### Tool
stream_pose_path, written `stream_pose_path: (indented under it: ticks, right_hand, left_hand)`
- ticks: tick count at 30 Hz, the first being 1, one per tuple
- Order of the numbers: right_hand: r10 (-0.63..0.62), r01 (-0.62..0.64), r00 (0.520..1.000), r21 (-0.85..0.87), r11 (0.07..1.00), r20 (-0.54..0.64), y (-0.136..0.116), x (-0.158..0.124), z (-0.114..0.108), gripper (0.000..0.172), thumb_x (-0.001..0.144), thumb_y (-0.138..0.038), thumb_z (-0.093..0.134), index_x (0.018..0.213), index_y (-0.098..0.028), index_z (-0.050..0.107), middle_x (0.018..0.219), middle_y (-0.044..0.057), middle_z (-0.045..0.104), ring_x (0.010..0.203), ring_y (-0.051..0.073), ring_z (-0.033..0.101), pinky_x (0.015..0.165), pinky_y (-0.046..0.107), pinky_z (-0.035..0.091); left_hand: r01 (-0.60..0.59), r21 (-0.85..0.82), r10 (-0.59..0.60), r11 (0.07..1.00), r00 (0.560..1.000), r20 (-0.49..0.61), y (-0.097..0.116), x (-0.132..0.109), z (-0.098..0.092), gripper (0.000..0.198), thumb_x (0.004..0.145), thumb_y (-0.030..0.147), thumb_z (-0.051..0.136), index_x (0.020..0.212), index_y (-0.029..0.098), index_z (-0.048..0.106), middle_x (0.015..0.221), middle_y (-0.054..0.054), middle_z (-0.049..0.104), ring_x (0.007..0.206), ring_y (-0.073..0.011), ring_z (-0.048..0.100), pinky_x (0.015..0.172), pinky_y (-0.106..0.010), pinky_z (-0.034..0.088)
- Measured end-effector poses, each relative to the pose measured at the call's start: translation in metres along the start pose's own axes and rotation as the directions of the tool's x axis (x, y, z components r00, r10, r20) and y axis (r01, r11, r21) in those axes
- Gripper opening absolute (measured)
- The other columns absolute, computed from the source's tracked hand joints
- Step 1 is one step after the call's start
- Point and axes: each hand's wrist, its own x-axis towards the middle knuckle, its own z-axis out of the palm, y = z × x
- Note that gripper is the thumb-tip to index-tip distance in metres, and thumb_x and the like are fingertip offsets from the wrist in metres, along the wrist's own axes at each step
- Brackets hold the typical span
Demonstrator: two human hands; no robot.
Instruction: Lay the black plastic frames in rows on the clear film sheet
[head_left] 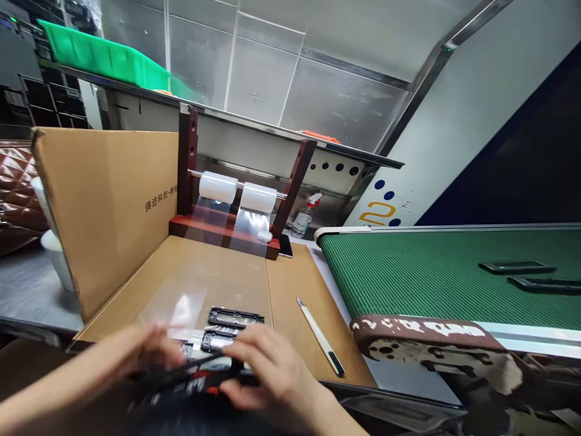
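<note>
Fingers [256, 346] clasping black part [195, 370], left hand [149, 354], right hand [272, 372] at ends

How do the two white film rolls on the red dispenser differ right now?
The left roll sits higher in the picture on the tilted rod; the right roll sits lower. The left roll's clear film is drawn out over the cardboard towards the left hand; the right roll's film ends short, curled by the dispenser's base. Both are white, look similar in size and share one rod.
</note>
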Motion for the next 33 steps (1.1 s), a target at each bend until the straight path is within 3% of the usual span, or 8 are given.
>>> stream_pose_path:
  ticks: [2,4,6,9,12,19,25,33]
  right_hand:
    - [0.160,-0.160,0.985,0.013,0.987,-0.058,0.010,0.005,0.011,0.027,0.081,-0.025,0.066,0.105,-0.014,0.061,0.089,0.009,0.067,0.082,0.019,0.063,0.071,0.030,0.058]
    - [0.260,-0.255,0.960,0.052,0.965,-0.105,0.019,0.009,0.024,0.028,0.078,-0.022,0.067,0.105,-0.016,0.061,0.091,0.008,0.066,0.085,0.019,0.063,0.073,0.031,0.058]
    - [0.318,-0.308,0.941,0.096,0.947,-0.114,0.027,0.013,0.036,0.029,0.076,-0.020,0.066,0.105,-0.018,0.062,0.092,0.007,0.066,0.087,0.019,0.064,0.076,0.032,0.058]
    - [0.366,-0.354,0.926,0.129,0.926,-0.089,0.032,0.016,0.051,0.030,0.074,-0.018,0.067,0.104,-0.020,0.062,0.094,0.007,0.066,0.088,0.020,0.064,0.078,0.033,0.057]
    - [0.385,-0.376,0.922,0.132,0.917,-0.050,0.031,0.016,0.061,0.030,0.073,-0.017,0.067,0.103,-0.020,0.063,0.093,0.007,0.066,0.088,0.020,0.063,0.078,0.034,0.057]
    - [0.446,-0.453,0.891,0.112,0.885,0.081,0.028,0.008,0.073,0.031,0.071,-0.013,0.068,0.101,-0.018,0.063,0.093,0.007,0.065,0.087,0.020,0.061,0.077,0.034,0.055]
    - [0.486,-0.502,0.861,0.097,0.860,0.150,0.026,0.005,0.082,0.032,0.071,-0.013,0.069,0.102,-0.018,0.063,0.093,0.006,0.065,0.088,0.021,0.061,0.079,0.035,0.054]
    - [0.474,-0.500,0.852,0.080,0.862,0.220,0.026,0.012,0.099,0.029,0.075,-0.017,0.072,0.103,-0.018,0.064,0.096,0.007,0.066,0.092,0.022,0.061,0.083,0.034,0.053]
  left_hand:
    - [-0.024,0.078,0.031,0.997,0.995,-0.096,0.019,0.034,-0.021,0.056,0.060,0.066,0.068,0.097,0.024,0.069,0.099,-0.011,0.073,0.113,-0.0336,0.059,0.101,-0.044,0.043]
    - [-0.019,0.156,0.046,0.988,0.984,-0.170,0.025,0.062,-0.040,0.057,0.070,0.060,0.067,0.110,0.019,0.063,0.117,-0.013,0.066,0.119,-0.0307,0.054,0.106,-0.046,0.036]
    - [0.012,0.219,0.032,0.976,0.980,-0.196,0.019,0.080,-0.052,0.049,0.085,0.051,0.056,0.118,0.015,0.054,0.119,-0.014,0.062,0.107,-0.0267,0.060,0.097,-0.048,0.043]
    - [0.055,0.324,-0.015,0.944,0.992,-0.124,0.003,0.092,-0.058,0.035,0.091,0.040,0.055,0.115,0.015,0.054,0.094,-0.005,0.066,0.071,-0.0177,0.063,0.068,-0.036,0.052]
    - [0.042,0.439,-0.032,0.898,0.999,-0.031,-0.006,0.095,-0.059,0.018,0.086,0.029,0.064,0.098,0.015,0.061,0.070,0.003,0.059,0.054,-0.0125,0.053,0.053,-0.028,0.045]
    - [-0.051,0.529,0.049,0.847,0.999,0.018,-0.007,0.099,-0.058,0.019,0.082,0.025,0.068,0.069,0.017,0.057,0.063,0.005,0.052,0.062,-0.0150,0.052,0.066,-0.033,0.044]
    - [0.030,0.239,-0.062,0.970,0.990,0.124,0.011,0.077,-0.056,0.025,0.086,0.042,0.060,0.081,0.018,0.056,0.087,-0.003,0.067,0.083,-0.0189,0.064,0.079,-0.037,0.048]
    - [0.162,0.058,-0.171,0.985,0.960,0.222,0.014,0.066,-0.058,0.039,0.080,0.057,0.063,0.087,0.020,0.053,0.097,-0.005,0.071,0.090,-0.0203,0.068,0.086,-0.037,0.049]
